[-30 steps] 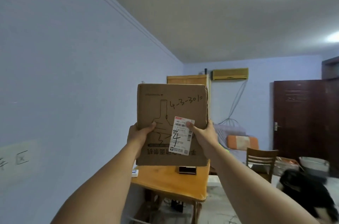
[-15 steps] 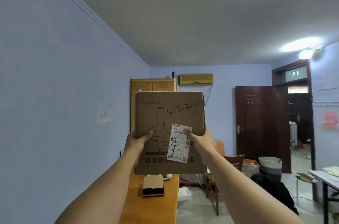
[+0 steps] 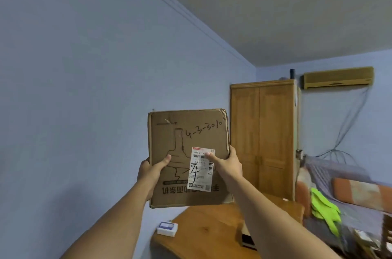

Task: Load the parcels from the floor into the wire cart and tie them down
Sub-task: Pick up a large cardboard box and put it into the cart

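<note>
Both hands, left hand (image 3: 150, 170) and right hand (image 3: 227, 163), hold the cardboard parcel (image 3: 186, 137) upright, fingers clamped on its edges.

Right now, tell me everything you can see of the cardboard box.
The cardboard box is flat, brown and worn, dented at its top right corner. It is held upright in the air by the left hand and right hand, gripping its sides. It bears handwritten "4-3-3010", an upside-down line drawing and print, and a white label marked "4".
</note>
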